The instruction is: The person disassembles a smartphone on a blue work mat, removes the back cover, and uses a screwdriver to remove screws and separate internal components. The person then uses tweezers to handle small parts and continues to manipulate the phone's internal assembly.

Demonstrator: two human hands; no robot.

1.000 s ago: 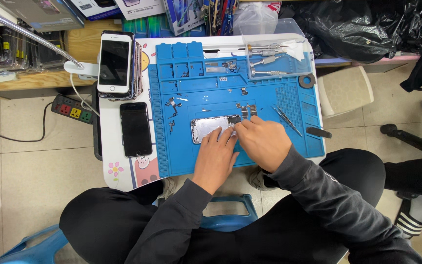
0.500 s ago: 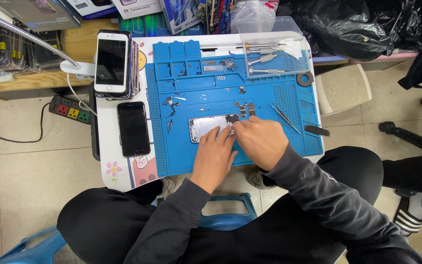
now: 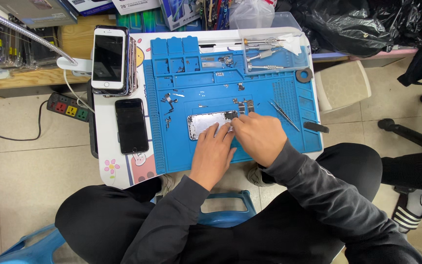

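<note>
We take the blue repair mat (image 3: 269,142) as our landmark; it is rubbery, with moulded compartments along its far edge and a ribbed strip down its left side. Beyond its far edge we see flat printed boxes (image 3: 137,6) in white and blue, standing edge to edge, and a crumpled clear plastic bag (image 3: 252,12); beyond its far right corner lies a glossy black bag (image 3: 362,27). On the mat's far right corner sits a clear plastic tray (image 3: 301,61) holding metal screwdrivers (image 3: 264,55). Left of the mat a white-faced phone (image 3: 108,57) tops a small stack, and nearer us a black phone (image 3: 131,125) lies flat, its glass shiny. Further left of the mat, on the tiled floor, is a dark power strip (image 3: 68,108) with coloured sockets. On the mat's right part we see slim metal tweezers (image 3: 284,114), and at its right edge a small black tool (image 3: 316,127).

The opened phone body (image 3: 206,123), a silvery metal shell, lies flat near the mat's middle. Our left hand (image 3: 213,154) rests on its near edge with the fingers (image 3: 221,133) spread narrowly and laid flat over the shell, holding it down. Our right hand (image 3: 260,137) is at the shell's right end, its fingertips (image 3: 234,120) pinched close together against the top right corner; whether they hold anything small, we cannot tell
</note>
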